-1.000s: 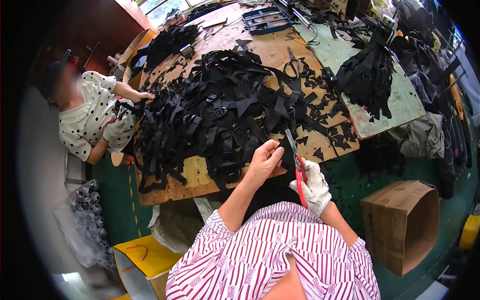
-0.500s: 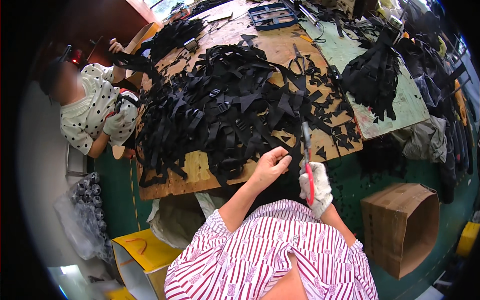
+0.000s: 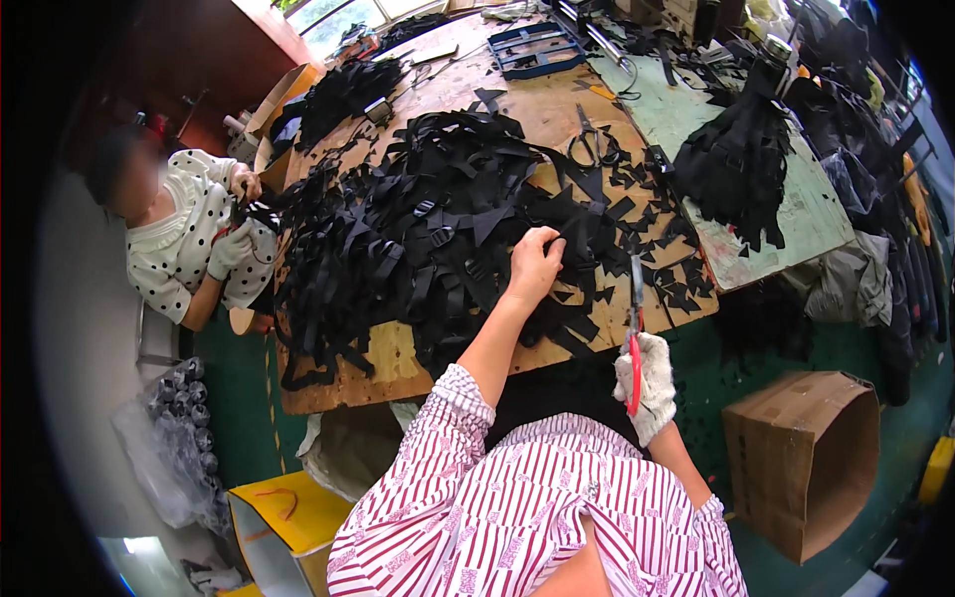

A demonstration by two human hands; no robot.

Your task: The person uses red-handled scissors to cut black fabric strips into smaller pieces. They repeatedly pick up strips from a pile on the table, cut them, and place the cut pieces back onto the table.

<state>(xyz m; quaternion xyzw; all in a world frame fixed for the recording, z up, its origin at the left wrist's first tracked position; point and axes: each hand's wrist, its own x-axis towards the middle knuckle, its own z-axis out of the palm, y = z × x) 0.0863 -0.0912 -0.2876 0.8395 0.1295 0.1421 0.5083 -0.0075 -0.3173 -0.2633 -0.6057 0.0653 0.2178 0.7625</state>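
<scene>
A tangled heap of black webbing straps and fabric pieces (image 3: 398, 259), some with plastic buckles, covers the middle of the wooden table (image 3: 398, 350). My bare left hand (image 3: 537, 264) is at the heap's near right side, its fingers curled and closed against the black pieces. Whatever lies between the fingertips is hidden. My right hand (image 3: 652, 383), in a white knit glove, grips red-handled scissors (image 3: 636, 298) just off the table's near edge. Their blades point away from me, and I see no fabric between them.
Small black offcuts (image 3: 676, 289) litter the table's right side, near another pair of scissors (image 3: 585, 139). A blue tray (image 3: 537, 50) sits at the back. More black straps (image 3: 736, 159) lie on a green board (image 3: 786, 254). A cardboard box (image 3: 786, 468) stands right; a co-worker (image 3: 189, 219) handles straps left.
My left hand has moved away from me, onto the heap. The right hand with the scissors has shifted slightly right and nearer to me. The co-worker's raised hand has come down.
</scene>
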